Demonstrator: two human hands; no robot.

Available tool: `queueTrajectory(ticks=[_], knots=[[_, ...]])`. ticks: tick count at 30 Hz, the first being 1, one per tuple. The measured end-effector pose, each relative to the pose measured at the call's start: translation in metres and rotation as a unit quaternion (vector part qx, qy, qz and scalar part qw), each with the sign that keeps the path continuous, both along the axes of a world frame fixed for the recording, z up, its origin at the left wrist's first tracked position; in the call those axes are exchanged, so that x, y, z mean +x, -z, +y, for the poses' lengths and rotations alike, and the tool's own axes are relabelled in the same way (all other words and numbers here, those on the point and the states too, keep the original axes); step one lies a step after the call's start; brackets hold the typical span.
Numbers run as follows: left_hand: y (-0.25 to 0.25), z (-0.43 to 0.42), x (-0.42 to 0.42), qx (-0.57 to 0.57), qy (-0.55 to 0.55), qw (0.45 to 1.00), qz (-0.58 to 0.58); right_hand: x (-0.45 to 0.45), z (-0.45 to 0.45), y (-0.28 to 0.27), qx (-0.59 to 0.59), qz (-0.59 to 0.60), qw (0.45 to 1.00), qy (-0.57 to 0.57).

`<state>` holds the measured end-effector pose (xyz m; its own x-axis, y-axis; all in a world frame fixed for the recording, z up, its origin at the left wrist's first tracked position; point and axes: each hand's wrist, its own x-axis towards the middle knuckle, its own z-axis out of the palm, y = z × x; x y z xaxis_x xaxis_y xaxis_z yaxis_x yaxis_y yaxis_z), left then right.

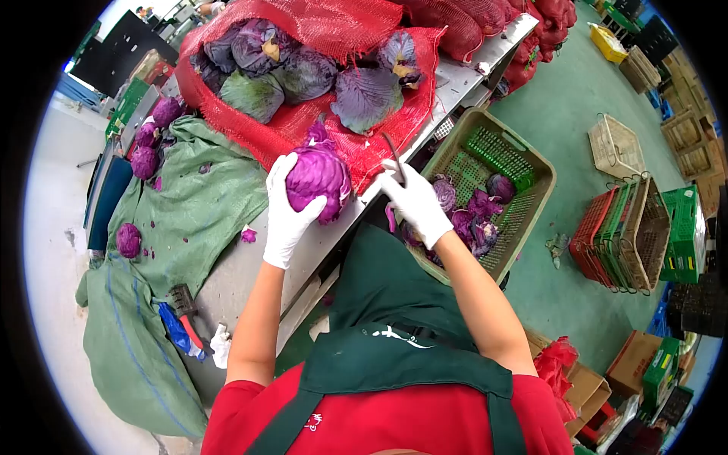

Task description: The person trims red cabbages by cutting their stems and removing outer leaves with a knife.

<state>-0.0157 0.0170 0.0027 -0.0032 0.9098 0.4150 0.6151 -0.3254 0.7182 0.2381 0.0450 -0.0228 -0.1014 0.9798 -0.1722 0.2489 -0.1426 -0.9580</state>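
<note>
My left hand, in a white glove, holds a peeled purple cabbage at the table's edge. In my right hand, also gloved, is a knife with a dark curved blade, just right of the cabbage. A red mesh sack lies open beyond my hands, with unpeeled cabbages and loose outer leaves on it. Below my right hand, a green crate holds purple cabbage leaves and pieces.
Green cloth with several small purple cabbages covers the table's left part. A brush with a red handle lies near it. Full red sacks stand at the far end. Stacked crates stand on the floor at right.
</note>
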Motion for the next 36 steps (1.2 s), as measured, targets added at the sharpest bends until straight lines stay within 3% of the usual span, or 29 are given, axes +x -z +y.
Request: queueTrajectory(ticks=[1,4,8,9,11,13,15,17,19,21,22,25,26,29,30,32,33,35,36], knots=[[-0.003,-0.002,0.006,-0.002,-0.001,1.000,0.000,-0.015,-0.003,-0.015,-0.027,0.019,0.999,-0.013],[-0.006,0.000,0.014,0.002,-0.005,0.999,0.051,-0.042,-0.007,-0.039,0.044,-0.122,0.990,-0.054],[-0.002,-0.010,0.004,0.006,0.033,0.999,0.016,-0.031,0.008,-0.003,0.131,-0.164,0.977,-0.031],[-0.001,-0.013,0.002,0.004,0.031,0.999,0.015,-0.024,0.012,0.011,0.120,-0.096,0.988,0.009],[0.001,-0.020,-0.002,0.023,0.062,0.997,0.034,0.000,0.026,0.053,0.125,-0.143,0.981,0.041],[0.005,-0.029,-0.010,0.009,0.061,0.998,0.016,0.032,0.023,0.045,0.074,-0.249,0.963,0.073],[0.005,-0.040,-0.015,-0.028,0.049,0.998,0.007,0.057,0.015,0.047,0.069,-0.314,0.947,0.022],[0.000,-0.046,-0.012,-0.049,0.055,0.997,-0.020,0.031,0.003,-0.001,0.160,-0.277,0.947,0.020],[-0.006,-0.045,-0.006,-0.056,0.098,0.994,0.003,-0.004,-0.007,-0.062,0.108,-0.095,0.988,-0.050],[-0.011,-0.045,0.002,-0.052,0.116,0.990,0.061,-0.039,0.000,-0.052,0.296,-0.129,0.946,-0.032],[-0.014,-0.045,0.007,-0.046,0.117,0.987,0.100,-0.048,-0.001,-0.063,0.232,-0.196,0.951,-0.063],[-0.015,-0.041,0.002,-0.037,0.115,0.982,0.148,-0.047,0.013,-0.042,0.267,-0.231,0.935,-0.035],[-0.018,-0.041,-0.002,-0.052,0.119,0.985,0.117,-0.038,0.022,-0.024,0.301,-0.212,0.930,0.005],[-0.019,-0.044,-0.002,-0.085,0.116,0.990,0.011,0.003,0.018,0.016,0.198,-0.248,0.948,0.035],[-0.008,-0.040,-0.004,-0.087,0.067,0.993,-0.047,0.019,0.011,0.030,0.217,-0.215,0.951,0.051],[-0.001,-0.033,-0.004,-0.114,-0.020,0.978,-0.175,0.051,-0.001,0.055,0.170,-0.291,0.936,0.101],[-0.010,-0.028,0.004,-0.117,-0.061,0.963,-0.233,0.068,-0.008,0.061,0.116,-0.348,0.927,0.082],[-0.012,-0.017,0.007,-0.114,-0.102,0.945,-0.291,0.068,-0.028,0.050,0.186,-0.415,0.880,0.139],[-0.016,-0.014,0.009,-0.123,-0.114,0.939,-0.302,0.058,-0.030,0.032,0.170,-0.384,0.899,0.127]])
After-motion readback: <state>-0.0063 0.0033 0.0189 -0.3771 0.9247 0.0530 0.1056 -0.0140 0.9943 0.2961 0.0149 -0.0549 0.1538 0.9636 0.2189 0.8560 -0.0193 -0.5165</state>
